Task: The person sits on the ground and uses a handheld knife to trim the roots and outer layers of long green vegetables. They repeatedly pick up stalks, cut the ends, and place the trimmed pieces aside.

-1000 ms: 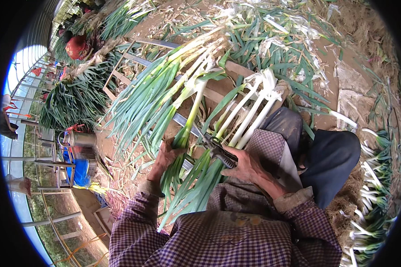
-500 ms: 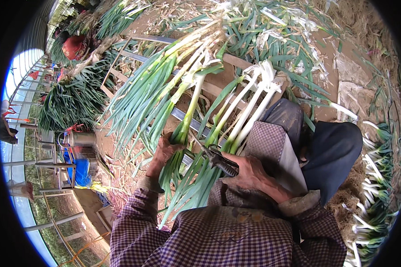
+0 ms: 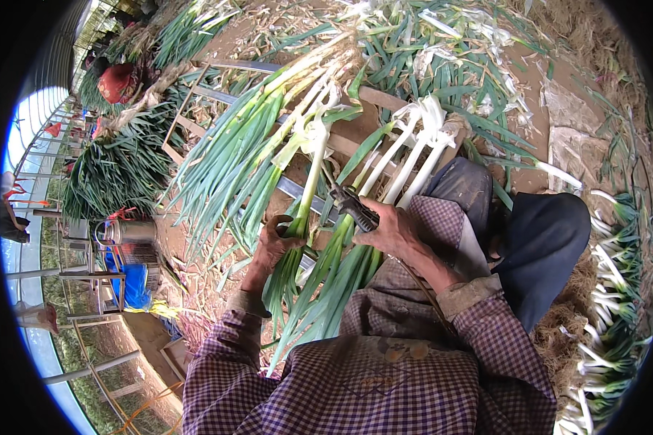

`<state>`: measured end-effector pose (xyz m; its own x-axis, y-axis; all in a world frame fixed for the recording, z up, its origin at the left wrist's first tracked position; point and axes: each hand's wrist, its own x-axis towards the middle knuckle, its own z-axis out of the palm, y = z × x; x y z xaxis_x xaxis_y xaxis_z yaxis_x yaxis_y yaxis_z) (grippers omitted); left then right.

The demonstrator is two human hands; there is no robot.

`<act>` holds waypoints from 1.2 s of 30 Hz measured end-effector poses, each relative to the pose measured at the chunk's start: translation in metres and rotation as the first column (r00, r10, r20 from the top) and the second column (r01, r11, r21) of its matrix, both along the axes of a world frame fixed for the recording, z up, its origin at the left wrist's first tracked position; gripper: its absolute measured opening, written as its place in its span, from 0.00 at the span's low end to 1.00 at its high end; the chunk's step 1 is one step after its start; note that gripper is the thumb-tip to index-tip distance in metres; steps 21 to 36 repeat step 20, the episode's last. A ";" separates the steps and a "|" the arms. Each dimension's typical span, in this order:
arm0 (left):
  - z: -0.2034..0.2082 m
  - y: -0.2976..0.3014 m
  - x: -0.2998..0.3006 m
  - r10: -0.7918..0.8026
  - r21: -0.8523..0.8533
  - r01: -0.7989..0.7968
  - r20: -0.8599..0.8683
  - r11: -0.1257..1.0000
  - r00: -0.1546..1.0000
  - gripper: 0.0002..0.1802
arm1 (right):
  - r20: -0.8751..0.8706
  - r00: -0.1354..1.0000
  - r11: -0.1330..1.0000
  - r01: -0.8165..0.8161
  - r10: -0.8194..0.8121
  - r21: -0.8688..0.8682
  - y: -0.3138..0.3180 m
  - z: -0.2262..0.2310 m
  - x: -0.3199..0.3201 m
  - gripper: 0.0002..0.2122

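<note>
My left hand [image 3: 270,246] is closed around the green leaves of a spring onion [image 3: 314,177], whose white root end points away from me, with pale loose skin near it. In my right hand [image 3: 393,230] is a dark-handled air blow gun [image 3: 351,206], its thin nozzle beside the held stalk. A hose [image 3: 422,288] runs from the gun back along my forearm. To the right lie several peeled spring onions [image 3: 421,165] with bright white shanks. Left of the held one rests a bundle of unpeeled spring onions [image 3: 232,148], with yellowish outer skins and roots.
A wooden and metal frame [image 3: 374,98] lies under the onions. Leaf scraps [image 3: 457,65] litter the ground ahead. On the right runs a row of spring onions [image 3: 609,290]. At left are a large leafy pile [image 3: 116,170], a metal pot [image 3: 133,230] and a blue bag [image 3: 132,279].
My right hand has moved the air blow gun forward and slightly left, bringing its nozzle higher beside the stalk. The hose now shows. My left hand has shifted only a little.
</note>
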<state>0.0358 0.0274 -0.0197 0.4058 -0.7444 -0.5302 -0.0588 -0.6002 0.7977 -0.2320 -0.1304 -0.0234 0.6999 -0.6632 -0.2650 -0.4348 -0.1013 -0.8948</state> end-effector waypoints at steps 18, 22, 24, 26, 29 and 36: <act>-0.031 -0.040 -0.001 -0.414 0.056 0.410 0.146 0.910 0.899 0.31 | -0.032 0.998 0.996 0.058 -0.060 -0.072 -0.024 -0.020 0.006 0.40; -0.061 -0.043 0.008 -0.406 -0.019 0.410 0.117 0.912 0.906 0.30 | -0.016 1.000 1.000 0.013 -0.013 -0.025 -0.023 -0.020 -0.004 0.42; -0.061 -0.043 0.008 -0.406 -0.019 0.410 0.117 0.912 0.906 0.30 | -0.016 1.000 1.000 0.013 -0.013 -0.025 -0.023 -0.020 -0.004 0.42; -0.061 -0.043 0.008 -0.406 -0.019 0.410 0.117 0.912 0.906 0.30 | -0.016 1.000 1.000 0.013 -0.013 -0.025 -0.023 -0.020 -0.004 0.42; -0.061 -0.043 0.008 -0.406 -0.019 0.410 0.117 0.912 0.906 0.30 | -0.016 1.000 1.000 0.013 -0.013 -0.025 -0.023 -0.020 -0.004 0.42; -0.061 -0.043 0.008 -0.406 -0.019 0.410 0.117 0.912 0.906 0.30 | -0.016 1.000 1.000 0.013 -0.013 -0.025 -0.023 -0.020 -0.004 0.42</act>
